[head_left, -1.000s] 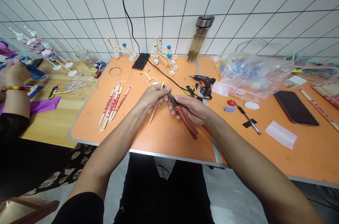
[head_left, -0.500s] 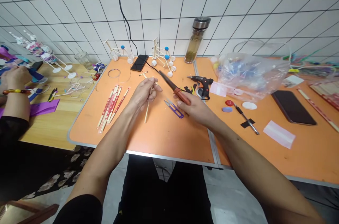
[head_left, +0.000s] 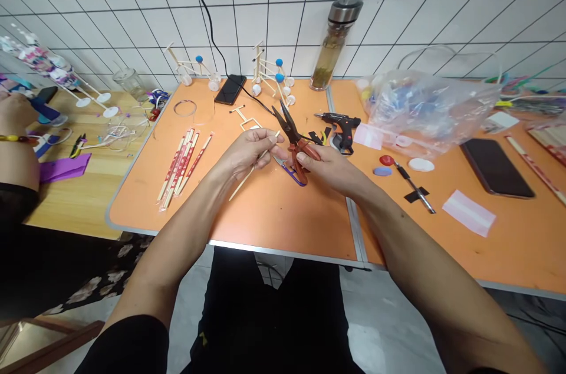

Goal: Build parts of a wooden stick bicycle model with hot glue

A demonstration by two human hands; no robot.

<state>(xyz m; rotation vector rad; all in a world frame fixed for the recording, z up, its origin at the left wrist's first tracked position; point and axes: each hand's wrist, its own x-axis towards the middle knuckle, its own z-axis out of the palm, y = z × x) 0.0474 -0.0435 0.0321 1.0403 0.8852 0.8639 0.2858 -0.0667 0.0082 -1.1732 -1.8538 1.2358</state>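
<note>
Left hand (head_left: 245,153) pinches a thin, pale wooden stick (head_left: 250,175) between thumb and curled fingers, its upper tip just beside the black steel jaws of the red-handled long-nose pliers (head_left: 297,147). Right hand (head_left: 331,169), fingers closed around the handles, holds the pliers upright with the jaws parted and pointing away from the person. The two hands are brought close together, apparently to steady stick and pliers over one spot. Purple-handled thread snips (head_left: 292,174) lie directly beneath the pliers, partly hidden by the hands. Right of the pliers stands a black hot-glue gun (head_left: 340,125). Left of the pliers lie wooden chopsticks in red-and-white paper sleeves (head_left: 179,164), and a flat wooden frame (head_left: 244,120) lies just beyond the left hand. Toward the person from the pliers, the orange folding table (head_left: 283,220) runs to its metal-trimmed front edge, leaving the wrists room to turn above its surface. Well left of the pliers, a co-worker's hand (head_left: 13,114) rests over a separate wooden table (head_left: 66,203).
</note>
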